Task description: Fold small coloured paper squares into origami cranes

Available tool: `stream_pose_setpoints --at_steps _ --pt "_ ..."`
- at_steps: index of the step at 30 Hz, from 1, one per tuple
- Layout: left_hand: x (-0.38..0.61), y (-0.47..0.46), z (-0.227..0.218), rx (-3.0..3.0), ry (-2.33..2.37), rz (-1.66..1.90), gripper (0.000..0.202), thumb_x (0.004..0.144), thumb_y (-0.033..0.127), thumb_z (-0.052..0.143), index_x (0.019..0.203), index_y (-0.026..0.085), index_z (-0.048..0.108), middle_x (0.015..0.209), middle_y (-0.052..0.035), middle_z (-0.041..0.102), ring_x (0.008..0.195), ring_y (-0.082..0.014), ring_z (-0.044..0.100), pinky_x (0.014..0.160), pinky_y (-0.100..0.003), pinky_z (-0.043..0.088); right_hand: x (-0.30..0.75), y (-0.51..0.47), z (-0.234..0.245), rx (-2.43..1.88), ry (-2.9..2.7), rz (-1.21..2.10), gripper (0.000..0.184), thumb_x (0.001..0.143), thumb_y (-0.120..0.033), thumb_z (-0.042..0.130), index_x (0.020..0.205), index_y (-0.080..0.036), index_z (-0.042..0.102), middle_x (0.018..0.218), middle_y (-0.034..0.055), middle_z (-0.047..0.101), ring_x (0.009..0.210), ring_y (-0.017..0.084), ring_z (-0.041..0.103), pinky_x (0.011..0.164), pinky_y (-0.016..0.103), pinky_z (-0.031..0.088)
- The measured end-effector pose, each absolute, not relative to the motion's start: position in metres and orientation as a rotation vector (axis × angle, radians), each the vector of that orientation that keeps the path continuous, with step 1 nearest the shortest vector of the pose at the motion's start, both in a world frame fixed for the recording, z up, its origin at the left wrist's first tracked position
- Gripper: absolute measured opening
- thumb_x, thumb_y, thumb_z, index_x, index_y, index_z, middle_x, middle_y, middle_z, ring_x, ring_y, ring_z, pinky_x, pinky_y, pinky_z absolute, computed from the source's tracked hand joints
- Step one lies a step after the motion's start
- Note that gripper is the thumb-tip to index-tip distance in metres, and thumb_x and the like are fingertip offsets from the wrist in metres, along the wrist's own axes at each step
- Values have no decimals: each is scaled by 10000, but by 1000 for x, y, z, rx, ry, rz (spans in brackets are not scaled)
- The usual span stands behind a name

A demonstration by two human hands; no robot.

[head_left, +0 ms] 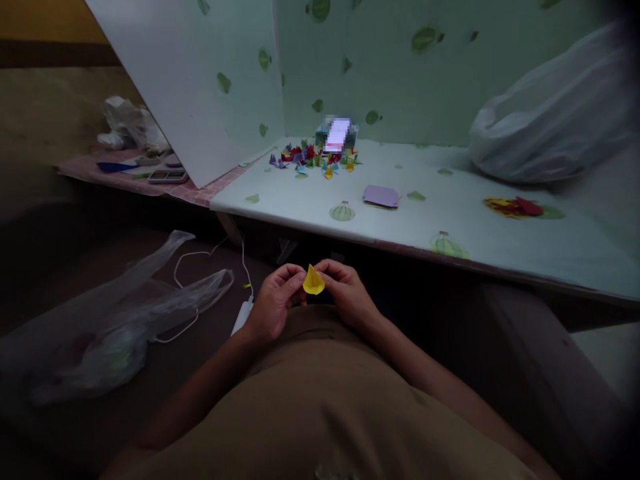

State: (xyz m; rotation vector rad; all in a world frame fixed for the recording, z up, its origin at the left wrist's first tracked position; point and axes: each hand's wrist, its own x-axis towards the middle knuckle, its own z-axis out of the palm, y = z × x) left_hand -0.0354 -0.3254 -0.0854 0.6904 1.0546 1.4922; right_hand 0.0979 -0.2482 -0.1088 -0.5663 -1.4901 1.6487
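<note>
Brown cloth garment (330,400) lies beneath left hand (279,299) and right hand (349,290), their grip pinched on pointed yellow paper (313,282), seemingly part-folded, while multicoloured paper figures (311,157) on pale-green bench (293,200) look finished, flat lilac paper stack (381,196) unfolded.

This looks like a home papercraft corner, judging by the balloon-printed pale green wall covering (375,67), the long table in matching pale cloth (430,215), the cluster of small many-coloured folded-paper figures (311,157) and the lilac-topped stack of paper sheets (381,197).
</note>
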Motion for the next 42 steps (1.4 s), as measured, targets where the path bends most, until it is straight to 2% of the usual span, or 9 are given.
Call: stream_pose_setpoints --at_steps 8,15,29,34,42 --pt "-33 -325 -85 692 1058 1495 283 707 335 808 827 156 624 761 19 590 586 -74 520 512 -196 442 98 -250 -104 -553 -1545 1556 231 824 -400 714 762 -181 672 693 -11 614 649 120 529 652 257 450" --pt "-33 -325 -82 843 1246 1519 244 724 347 773 811 163 640 772 14 600 619 -92 516 539 -215 435 100 -252 -102 -568 -1624 1474 232 856 -400 689 776 -184 669 710 -2 620 670 132 547 662 266 456" --pt "-36 -328 -81 1120 1534 1491 185 790 339 697 783 164 637 699 17 594 623 -105 515 576 -227 422 100 -250 -103 -503 -1558 1669 245 856 -408 694 773 -178 698 698 -5 619 664 122 544 682 264 446" --pt "-35 -330 -77 1214 1656 1483 146 799 301 672 756 166 634 703 13 612 642 -112 537 590 -226 429 100 -249 -105 -504 -1526 1735 224 799 -406 750 797 -186 710 739 1 646 694 136 571 706 275 470" --pt "-35 -330 -78 1253 1698 1480 136 802 290 650 742 173 615 694 10 616 637 -123 553 595 -233 443 100 -249 -106 -543 -1522 1745 223 783 -406 751 848 -197 704 795 8 657 727 147 587 725 292 487"
